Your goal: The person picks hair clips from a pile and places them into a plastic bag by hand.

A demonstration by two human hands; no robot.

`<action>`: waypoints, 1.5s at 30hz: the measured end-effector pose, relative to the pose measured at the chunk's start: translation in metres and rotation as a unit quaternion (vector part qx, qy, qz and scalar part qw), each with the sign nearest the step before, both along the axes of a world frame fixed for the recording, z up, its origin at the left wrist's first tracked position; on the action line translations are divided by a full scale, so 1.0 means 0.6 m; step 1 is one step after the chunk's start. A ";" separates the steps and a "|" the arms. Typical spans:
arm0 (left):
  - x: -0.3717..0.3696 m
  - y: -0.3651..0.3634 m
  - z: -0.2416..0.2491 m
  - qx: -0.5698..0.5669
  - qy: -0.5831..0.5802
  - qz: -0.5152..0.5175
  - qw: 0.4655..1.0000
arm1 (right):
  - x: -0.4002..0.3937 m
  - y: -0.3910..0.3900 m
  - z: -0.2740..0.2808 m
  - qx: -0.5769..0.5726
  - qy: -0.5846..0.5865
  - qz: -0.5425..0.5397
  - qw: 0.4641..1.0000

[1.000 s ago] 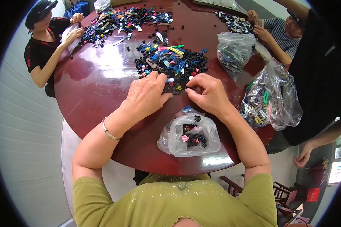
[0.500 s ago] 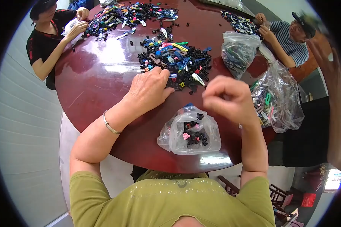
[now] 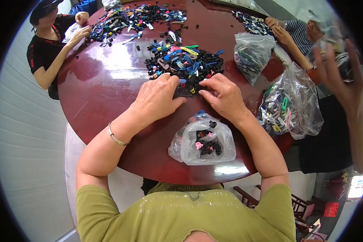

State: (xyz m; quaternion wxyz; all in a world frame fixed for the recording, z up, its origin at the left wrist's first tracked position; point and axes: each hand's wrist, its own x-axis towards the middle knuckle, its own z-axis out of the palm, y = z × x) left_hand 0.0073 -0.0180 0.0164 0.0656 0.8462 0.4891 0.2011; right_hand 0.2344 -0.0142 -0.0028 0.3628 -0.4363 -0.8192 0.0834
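A mixed pile of small black claw clips and coloured snap hair clips [image 3: 181,60] lies on the table in front of me. My left hand [image 3: 159,94] rests against the near left edge of this pile, thumb stretched out, other fingers bent with their tips hidden. At the near right edge is my right hand [image 3: 224,94], its thumb and forefinger apart by a small gap, beside a small yellow clip [image 3: 192,90]. A bit of white clip shows at the forefinger, partly covered. Closer to me stands an opened clear plastic bag [image 3: 185,149] with black and pink claw clips inside.
Bags of clips [image 3: 254,54] and loose-topped plastic [image 3: 304,109] stand at the right. A larger clip pile [image 3: 129,20] lies at the far left by a co-worker [image 3: 48,48]. Another person [image 3: 298,36] handles a pile at the far right. A raised hand [image 3: 339,68] shows at the right edge.
My right hand has moved left and slightly forward from above the table to the pile's edge, over the white clip. My left hand stays in place. The hand at the right edge is raised nearer.
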 end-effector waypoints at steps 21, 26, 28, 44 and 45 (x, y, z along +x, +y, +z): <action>-0.006 0.006 -0.006 -0.031 -0.085 -0.061 0.994 | -0.024 -0.002 -0.019 0.019 -0.039 0.071 0.997; -0.010 0.001 0.010 -0.048 -0.069 -0.037 0.996 | -0.027 -0.009 -0.012 -0.017 -0.042 0.061 0.997; -0.015 0.003 0.020 -0.057 -0.072 -0.025 0.995 | -0.027 -0.006 -0.016 -0.016 -0.046 0.064 0.997; -0.201 0.162 -0.044 0.143 -0.056 0.271 0.950 | -0.020 -0.003 -0.017 0.055 -0.024 0.093 0.994; -0.199 0.164 -0.048 0.129 -0.060 0.275 0.951 | -0.020 -0.007 -0.009 0.053 -0.020 0.090 0.994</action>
